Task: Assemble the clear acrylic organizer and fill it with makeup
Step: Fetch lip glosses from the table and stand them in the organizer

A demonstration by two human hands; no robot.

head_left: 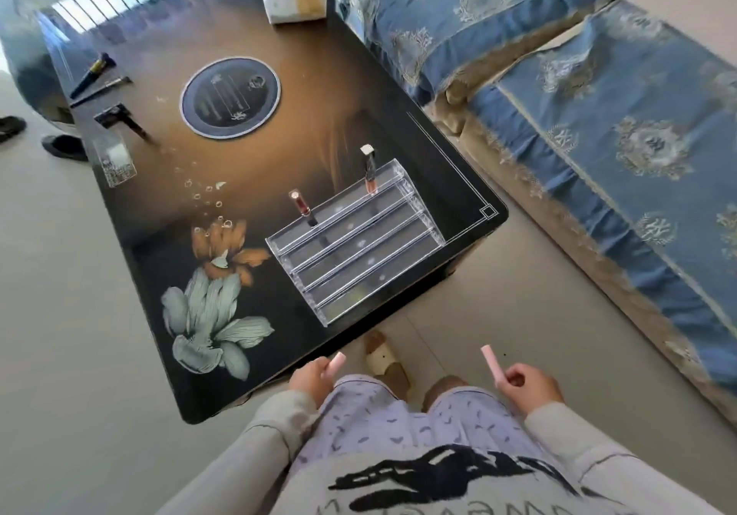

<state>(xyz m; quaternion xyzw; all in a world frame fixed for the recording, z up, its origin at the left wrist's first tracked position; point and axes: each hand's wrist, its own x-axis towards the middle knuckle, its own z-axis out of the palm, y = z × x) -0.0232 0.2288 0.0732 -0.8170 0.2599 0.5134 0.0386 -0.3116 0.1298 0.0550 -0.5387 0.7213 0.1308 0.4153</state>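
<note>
1. Person's left hand point(309, 379) is just off the near edge of the dark glossy flower-printed bench point(159, 203). Its fingers are curled round a short pale pink makeup stick point(334, 362), long axis tilted up and right, free end toward the organizer.
2. Other side: the right hand point(527, 389), over the floor, pinches a second pale pink makeup stick point(490, 358), free end pointing up and left.
3. Near the bench's right front corner sits the clear acrylic stepped organizer point(355, 251). Its rows run lower left to upper right, steps dropping toward the person.
4. Back row holds two upright tubes, well apart: a reddish lip gloss tube point(300, 208) at the left end and a pinkish silver-capped lip gloss tube point(369, 171) at the right end.
5. Far left on the bench lie dark slim makeup tools point(93, 75) and a small clear plastic box point(114, 161). A round dark mat point(230, 97) lies mid-bench.
</note>
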